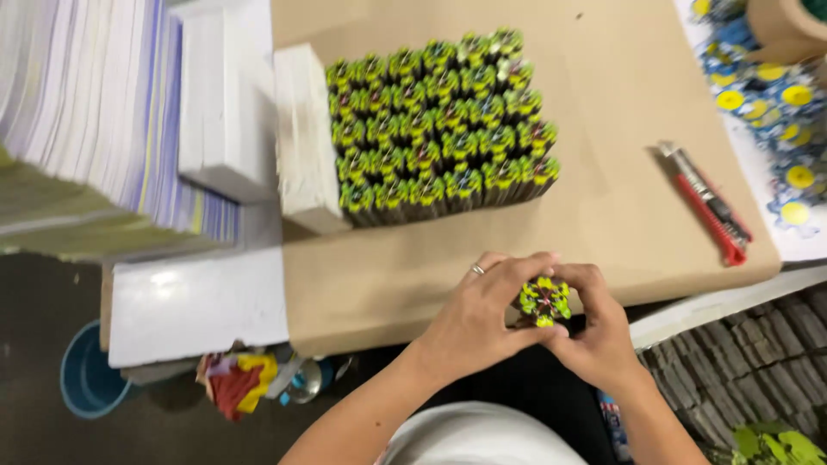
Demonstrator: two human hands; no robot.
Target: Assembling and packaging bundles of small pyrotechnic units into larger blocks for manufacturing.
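Both my hands close around one small tube [544, 300] with a green and yellow patterned top, held at the near edge of the brown cardboard sheet [620, 77]. My left hand [479, 317], with a ring on one finger, grips it from the left. My right hand [599, 331] grips it from the right. Farther back on the cardboard stands a tight block of several like tubes [439, 125], packed upright in rows against a white block [303, 138].
A red and grey utility knife [708, 205] lies on the cardboard at right. Tall paper stacks [95, 112] stand at left, with a white board [196, 303] below them. Blue and yellow printed sheets [767, 95] lie at far right. A blue bucket [86, 375] sits on the floor.
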